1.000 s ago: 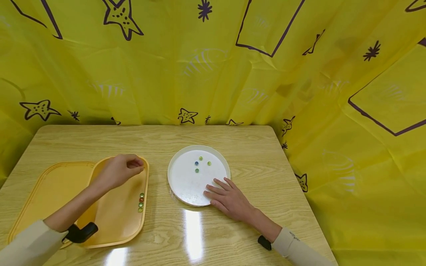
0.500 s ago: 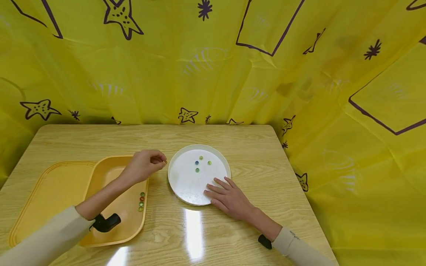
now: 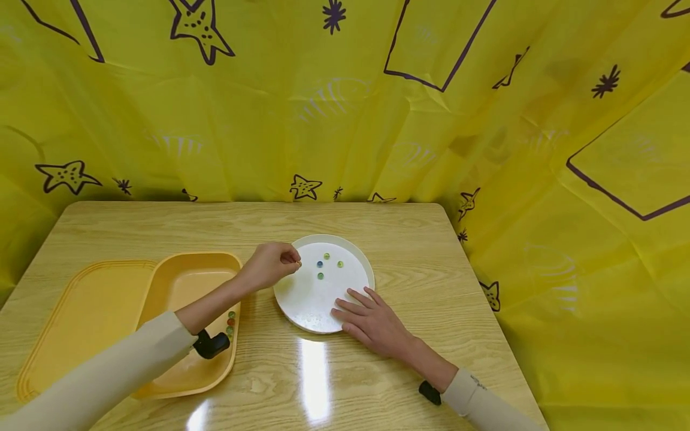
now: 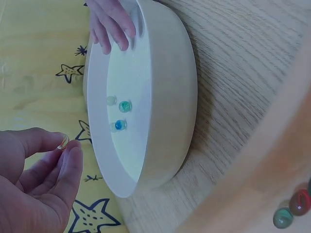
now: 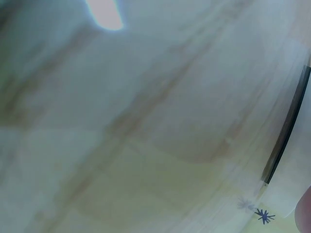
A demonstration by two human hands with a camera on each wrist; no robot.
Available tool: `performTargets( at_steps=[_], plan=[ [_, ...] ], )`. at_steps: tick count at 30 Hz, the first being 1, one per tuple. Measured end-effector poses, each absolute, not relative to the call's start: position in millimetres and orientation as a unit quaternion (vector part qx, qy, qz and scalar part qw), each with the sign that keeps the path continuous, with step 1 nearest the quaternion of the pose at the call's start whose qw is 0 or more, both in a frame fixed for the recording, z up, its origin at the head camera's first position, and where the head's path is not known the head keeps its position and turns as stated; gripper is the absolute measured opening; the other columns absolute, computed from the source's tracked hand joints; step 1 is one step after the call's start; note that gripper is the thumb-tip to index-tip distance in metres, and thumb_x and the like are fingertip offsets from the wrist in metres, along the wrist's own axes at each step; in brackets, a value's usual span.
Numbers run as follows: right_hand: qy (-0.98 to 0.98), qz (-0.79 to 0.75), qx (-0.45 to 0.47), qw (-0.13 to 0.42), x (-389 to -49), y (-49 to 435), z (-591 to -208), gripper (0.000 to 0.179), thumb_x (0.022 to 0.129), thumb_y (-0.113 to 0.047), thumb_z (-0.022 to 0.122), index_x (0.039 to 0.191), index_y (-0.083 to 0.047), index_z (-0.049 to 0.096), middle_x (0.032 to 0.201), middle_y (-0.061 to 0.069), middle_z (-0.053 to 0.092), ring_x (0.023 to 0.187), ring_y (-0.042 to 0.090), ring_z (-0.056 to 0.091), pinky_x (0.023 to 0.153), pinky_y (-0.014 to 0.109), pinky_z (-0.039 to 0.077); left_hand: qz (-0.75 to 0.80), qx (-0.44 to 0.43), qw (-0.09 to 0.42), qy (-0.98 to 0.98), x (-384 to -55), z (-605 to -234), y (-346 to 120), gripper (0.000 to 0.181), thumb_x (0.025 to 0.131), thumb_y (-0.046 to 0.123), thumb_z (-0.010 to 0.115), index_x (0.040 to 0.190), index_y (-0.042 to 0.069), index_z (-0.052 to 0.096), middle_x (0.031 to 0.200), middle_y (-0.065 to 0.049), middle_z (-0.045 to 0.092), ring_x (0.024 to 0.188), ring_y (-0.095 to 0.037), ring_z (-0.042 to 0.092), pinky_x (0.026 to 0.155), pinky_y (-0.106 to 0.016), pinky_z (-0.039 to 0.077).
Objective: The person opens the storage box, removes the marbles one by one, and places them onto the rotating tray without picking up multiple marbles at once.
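Observation:
My left hand [image 3: 269, 265] pinches a glass marble [image 4: 63, 141] with a yellow-orange swirl between thumb and fingertips, over the left rim of a round white tray [image 3: 302, 305]. Inside the tray lie a blue marble [image 3: 320, 264], a green marble [image 3: 320, 276] and two yellow-green ones. Fingers spread and extended, my right hand [image 3: 377, 326] rests at the tray's near right rim. The left wrist view shows the tray's tall side wall [image 4: 170, 97] and those fingers reaching over its rim. Only a blurred fingertip [image 5: 303, 213] shows in the right wrist view.
An orange tub [image 3: 185, 383] stands left of the tray, under my left forearm, with green and red marbles [image 3: 230, 322] along its right side. A flat yellow-orange lid or tray [image 3: 86, 323] lies beside it. Yellow printed curtains [image 3: 345, 120] hang behind and right of the wooden table [image 3: 420, 251].
My left hand has moved right, from above the orange tub to over the white tray's left rim, still pinching the marble. The right hand stays in place.

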State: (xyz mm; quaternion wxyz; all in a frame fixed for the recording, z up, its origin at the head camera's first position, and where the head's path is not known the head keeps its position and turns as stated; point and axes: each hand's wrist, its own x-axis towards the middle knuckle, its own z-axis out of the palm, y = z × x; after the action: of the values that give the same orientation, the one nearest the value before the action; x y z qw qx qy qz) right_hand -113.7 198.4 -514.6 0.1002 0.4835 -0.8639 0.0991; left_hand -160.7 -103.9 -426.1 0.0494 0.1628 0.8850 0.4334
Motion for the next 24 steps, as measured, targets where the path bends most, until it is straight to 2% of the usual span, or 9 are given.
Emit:
performTargets(
  at_steps=[16,24],
  plan=[
    [-0.865,0.104,0.482,0.098,-113.3,199.1,-514.1,0.049,0.110,-0.043,0.028,0.139,-0.022,0.061,0.144,-0.003,0.055,0.140,0.025,0.040,0.114,0.052,0.025,0.415,0.183,0.072,0.888,-183.4,-448.6,-78.6,0.004,0.086,-0.001,0.072,0.083,0.000,0.069,0.077,-0.004,0.066,0.073,-0.016,0.061,0.066,-0.027,0.050],
    [-0.865,0.099,0.483,0.096,-114.4,198.9,-515.3,0.050,0.110,-0.043,0.026,0.140,-0.023,0.061,0.144,-0.004,0.055,0.140,0.025,0.040,0.114,0.052,0.024,0.382,0.181,0.077,0.903,-187.6,-453.1,-71.1,0.004,0.084,-0.001,0.072,0.081,-0.002,0.069,0.076,-0.006,0.067,0.072,-0.018,0.061,0.065,-0.026,0.049]
  ],
)
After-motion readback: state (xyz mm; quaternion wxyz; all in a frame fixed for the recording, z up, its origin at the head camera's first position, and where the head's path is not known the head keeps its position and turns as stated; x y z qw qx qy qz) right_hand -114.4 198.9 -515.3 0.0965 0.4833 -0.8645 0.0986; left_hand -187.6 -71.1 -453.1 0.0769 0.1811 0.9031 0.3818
